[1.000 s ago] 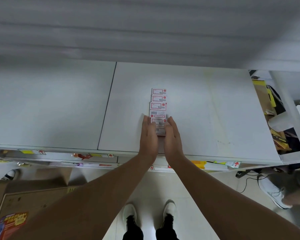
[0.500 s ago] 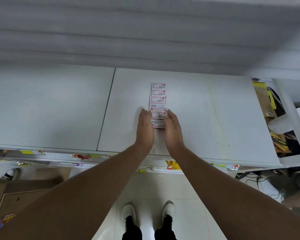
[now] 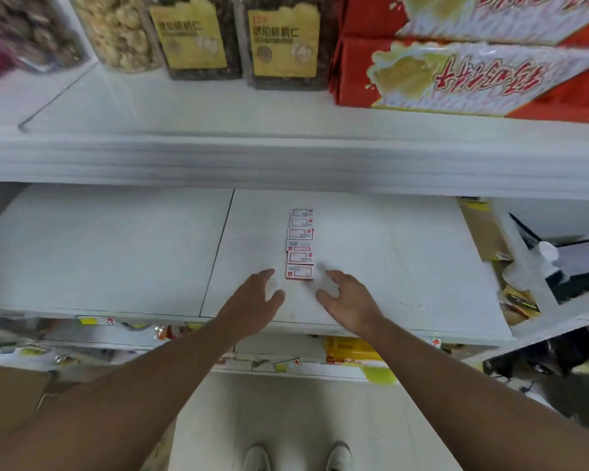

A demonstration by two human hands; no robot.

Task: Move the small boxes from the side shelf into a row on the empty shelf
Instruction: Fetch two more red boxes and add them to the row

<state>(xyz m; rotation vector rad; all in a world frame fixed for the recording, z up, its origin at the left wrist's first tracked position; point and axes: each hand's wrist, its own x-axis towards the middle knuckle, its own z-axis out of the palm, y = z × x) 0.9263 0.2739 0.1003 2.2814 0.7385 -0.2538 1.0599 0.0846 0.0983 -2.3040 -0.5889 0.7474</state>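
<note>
Several small white boxes with red print (image 3: 300,244) lie in a front-to-back row on the white shelf (image 3: 388,266), near its middle. My left hand (image 3: 252,305) hovers just left of the nearest box, fingers relaxed, holding nothing. On the other side of that box, my right hand (image 3: 349,300) has its fingers spread loosely and is likewise empty. Neither hand touches the row.
Jars of nuts (image 3: 191,35) and red snack cartons (image 3: 473,59) stand on the shelf above. A side shelf (image 3: 524,266) at the right holds cardboard and mixed items. Lower shelves with price tags (image 3: 286,363) jut out below. A cardboard box (image 3: 11,396) sits at the left on the floor.
Both hands have let go of the row and drawn back and apart. The view has tilted up, bringing the upper shelf's goods into sight.
</note>
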